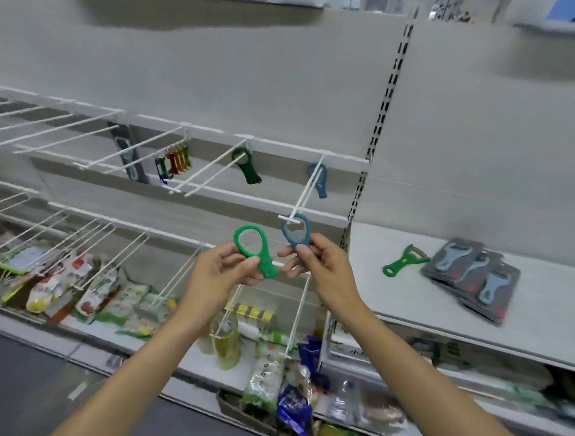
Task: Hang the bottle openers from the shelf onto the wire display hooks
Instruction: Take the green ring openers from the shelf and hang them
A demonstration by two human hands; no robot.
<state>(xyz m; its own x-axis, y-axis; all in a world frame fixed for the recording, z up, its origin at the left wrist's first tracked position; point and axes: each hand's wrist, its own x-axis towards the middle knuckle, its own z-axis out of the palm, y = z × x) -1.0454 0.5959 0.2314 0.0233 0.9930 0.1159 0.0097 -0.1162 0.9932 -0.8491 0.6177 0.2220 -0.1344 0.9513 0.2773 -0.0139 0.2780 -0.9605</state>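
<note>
Your right hand point(317, 261) pinches the blue bottle opener point(296, 232), its ring over the wire hook's point(306, 192) tip. Just left of that hook, your left hand point(222, 270) grips the green bottle opener point(253, 250).

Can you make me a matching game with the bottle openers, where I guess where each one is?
Things:
1. bright green ring opener
2. blue ring opener
3. dark green opener
4. green flat opener

Places:
A. lying on the shelf
B. held in the left hand
C. hanging far back on a wire hook
D. held in the right hand at a hook's tip

Pairs: 1-B, 2-D, 3-C, 4-A
</note>
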